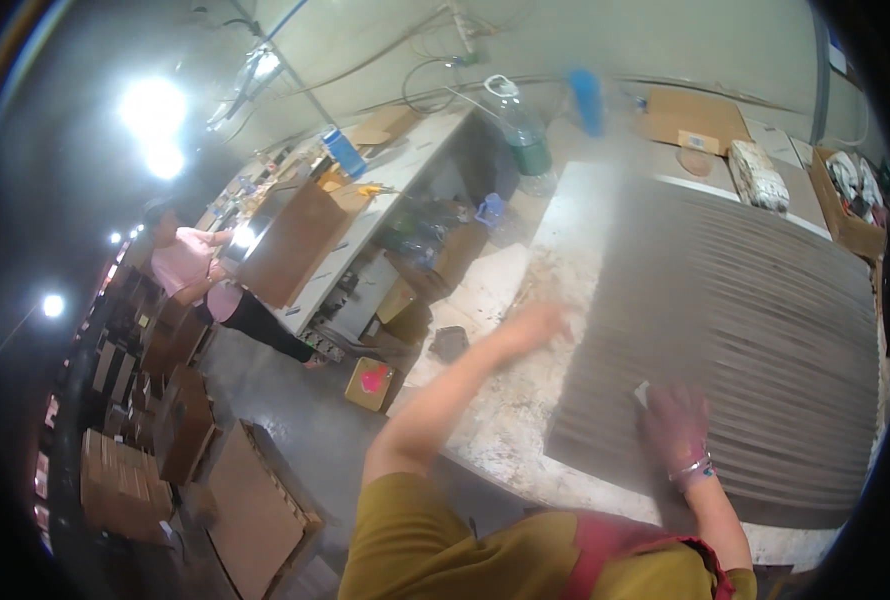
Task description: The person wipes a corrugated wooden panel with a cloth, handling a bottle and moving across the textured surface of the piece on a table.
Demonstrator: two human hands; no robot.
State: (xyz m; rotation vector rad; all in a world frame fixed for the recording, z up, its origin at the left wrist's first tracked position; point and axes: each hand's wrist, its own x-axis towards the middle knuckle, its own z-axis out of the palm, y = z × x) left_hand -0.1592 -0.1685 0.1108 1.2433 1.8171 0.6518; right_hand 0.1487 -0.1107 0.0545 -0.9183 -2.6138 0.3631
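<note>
1. left hand [537,328]: bare, blurred, out over the pale, stained worktable [500,440], near the left edge of the dark sheets. grip: cannot tell whether fingers are apart or together; too smeared.
2. right hand [675,422]: purplish covering, perhaps a thin glove; lies over the lower part of the sheets. a bracelet [692,468] rings the wrist. grip: cannot tell whether it is closed on anything; a small pale piece [642,393] shows right beside the fingers.
3. dark sheets [765,360]: grey-brown, on the right side of the worktable, filling most of that end. long ridges run across the right portion; the left portion looks flatter, though haze blurs the view there.
4. left of the left forearm, on the worktable: a small dark oblong thing [450,344], kind unclear.
5. far side: large clear bottle [530,150] with green lower half; blurred blue container [586,102] to its right; flat cardboard [695,116]; whitish bundle [757,176]; at far right an open carton [855,236] holding pale and dark stuff.
6. across the aisle: person in pink top [190,262] beside a long bench [320,285], brown panel [300,240] near the hands.
</note>
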